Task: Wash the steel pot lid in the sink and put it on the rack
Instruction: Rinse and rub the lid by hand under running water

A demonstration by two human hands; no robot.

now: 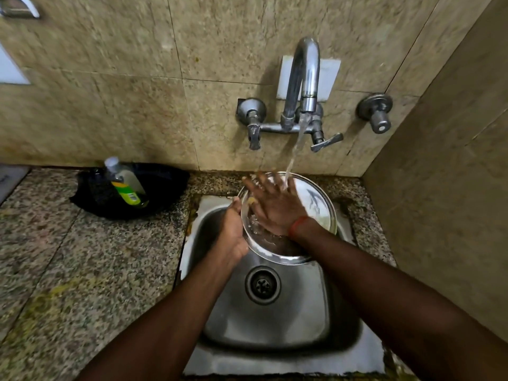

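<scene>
The round steel pot lid (319, 204) is held tilted over the far end of the steel sink (275, 320), under water running from the wall tap (302, 78). My left hand (233, 232) grips the lid's left rim. Flat on the lid's face lies my right hand (275, 202), fingers spread, in the water stream, with a red thread at its wrist. The lid's lower part is hidden behind my hands. No rack is in view.
A black pan (154, 188) with a green-labelled soap bottle (125, 182) lying in it sits on the granite counter (82, 270) to the left. Tiled walls close in behind and on the right. A second valve (376, 114) sticks out of the wall at right.
</scene>
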